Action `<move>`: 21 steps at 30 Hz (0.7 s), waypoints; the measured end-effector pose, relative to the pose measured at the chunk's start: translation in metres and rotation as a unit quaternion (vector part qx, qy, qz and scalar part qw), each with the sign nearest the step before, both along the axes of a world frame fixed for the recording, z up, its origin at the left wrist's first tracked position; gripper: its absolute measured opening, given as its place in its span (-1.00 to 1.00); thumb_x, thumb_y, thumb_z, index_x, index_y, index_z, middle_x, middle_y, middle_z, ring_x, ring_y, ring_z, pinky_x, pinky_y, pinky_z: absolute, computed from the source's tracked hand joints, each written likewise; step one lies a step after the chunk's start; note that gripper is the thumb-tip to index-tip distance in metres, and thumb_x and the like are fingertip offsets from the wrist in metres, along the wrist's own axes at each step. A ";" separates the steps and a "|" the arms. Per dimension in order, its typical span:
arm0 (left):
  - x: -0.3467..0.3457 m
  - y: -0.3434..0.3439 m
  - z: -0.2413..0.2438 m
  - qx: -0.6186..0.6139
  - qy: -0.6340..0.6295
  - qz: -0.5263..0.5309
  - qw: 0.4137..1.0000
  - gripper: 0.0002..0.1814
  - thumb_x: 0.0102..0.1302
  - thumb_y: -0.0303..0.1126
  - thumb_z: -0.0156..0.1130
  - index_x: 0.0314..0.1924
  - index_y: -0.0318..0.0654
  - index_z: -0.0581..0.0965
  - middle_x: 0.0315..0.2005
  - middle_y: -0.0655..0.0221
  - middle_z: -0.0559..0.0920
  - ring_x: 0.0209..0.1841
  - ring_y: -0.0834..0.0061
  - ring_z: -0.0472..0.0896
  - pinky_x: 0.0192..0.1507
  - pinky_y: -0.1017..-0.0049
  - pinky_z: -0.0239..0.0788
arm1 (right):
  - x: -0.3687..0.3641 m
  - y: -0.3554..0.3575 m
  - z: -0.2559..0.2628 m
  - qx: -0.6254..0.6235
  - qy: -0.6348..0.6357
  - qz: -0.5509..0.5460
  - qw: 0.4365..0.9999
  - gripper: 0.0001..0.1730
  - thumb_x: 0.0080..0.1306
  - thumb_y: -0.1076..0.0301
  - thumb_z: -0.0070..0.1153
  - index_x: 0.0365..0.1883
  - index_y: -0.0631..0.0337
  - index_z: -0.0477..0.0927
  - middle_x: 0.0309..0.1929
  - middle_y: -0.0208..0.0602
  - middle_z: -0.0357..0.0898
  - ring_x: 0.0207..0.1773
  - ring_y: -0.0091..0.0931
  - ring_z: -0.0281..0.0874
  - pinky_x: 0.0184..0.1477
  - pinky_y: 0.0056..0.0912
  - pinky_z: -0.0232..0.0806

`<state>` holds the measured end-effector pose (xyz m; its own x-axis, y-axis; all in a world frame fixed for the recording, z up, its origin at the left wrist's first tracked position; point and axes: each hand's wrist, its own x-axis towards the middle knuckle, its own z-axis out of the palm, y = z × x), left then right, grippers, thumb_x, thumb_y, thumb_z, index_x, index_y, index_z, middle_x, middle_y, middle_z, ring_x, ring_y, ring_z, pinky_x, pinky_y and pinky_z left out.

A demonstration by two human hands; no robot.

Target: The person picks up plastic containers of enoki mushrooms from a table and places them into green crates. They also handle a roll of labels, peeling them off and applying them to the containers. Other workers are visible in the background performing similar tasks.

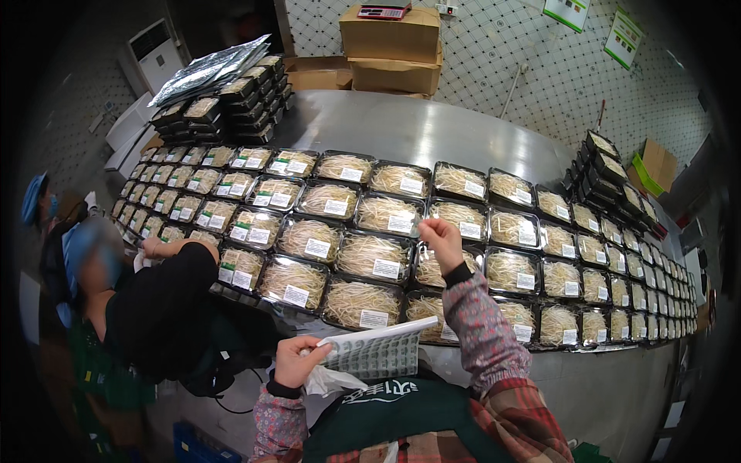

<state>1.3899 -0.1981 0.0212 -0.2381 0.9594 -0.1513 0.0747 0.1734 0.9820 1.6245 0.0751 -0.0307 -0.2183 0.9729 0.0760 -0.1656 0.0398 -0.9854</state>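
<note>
My left hand grips the left edge of a sheet of small printed stickers, with crumpled white backing paper hanging under it. My right hand pinches a small, clear-looking sticker between thumb and fingertips, just over the rows of packs. Below it lies a black plastic tray of bean sprouts under clear film, with a white printed label. Many like trays stand in close rows on the steel table; those to the left also bear green and white labels.
A co-worker in a blue cap reaches over the trays at the left; another person is farther left. Stacked trays with silvery insulating sheets stand at the back left, more stacks at the right. Cardboard boxes stand behind the table.
</note>
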 end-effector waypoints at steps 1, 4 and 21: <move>-0.006 -0.008 0.001 0.006 -0.016 0.015 1.000 -0.89 0.08 -0.50 0.33 -0.41 -0.42 0.62 -0.58 0.48 0.60 -0.52 0.79 0.45 -0.47 0.71 0.23 | -0.006 0.027 -0.024 0.017 -0.004 -0.057 0.998 -0.77 0.19 0.44 0.15 -0.22 0.38 0.50 -0.44 -0.39 0.59 -0.39 -0.62 0.51 -0.31 -0.62 0.34; -0.023 -0.032 0.002 0.010 -0.044 0.030 0.999 -0.92 0.07 -0.52 0.32 -0.44 -0.40 0.61 -0.58 0.48 0.59 -0.53 0.80 0.44 -0.48 0.72 0.22 | -0.034 0.078 -0.064 0.032 -0.117 -0.095 0.988 -0.59 0.03 0.37 0.25 -0.16 0.31 0.46 -0.46 -0.37 0.59 -0.39 -0.58 0.53 -0.29 -0.55 0.35; -0.058 -0.087 -0.026 0.012 -0.059 0.134 0.989 -0.92 0.10 -0.52 0.29 -0.45 -0.39 0.58 -0.58 0.52 0.56 -0.52 0.80 0.42 -0.45 0.72 0.23 | -0.050 0.021 -0.068 0.118 -0.261 -0.081 0.955 -0.77 0.02 0.20 0.25 -0.63 0.15 0.58 -0.36 -0.29 0.50 -0.36 -0.37 0.46 -0.25 -0.28 0.27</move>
<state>1.3317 -0.2852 -0.0051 -0.4663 0.8680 -0.1705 -0.0867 0.1470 0.9853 1.5742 0.0965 -0.0989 -0.1336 0.9665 0.2191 0.3736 0.2539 -0.8922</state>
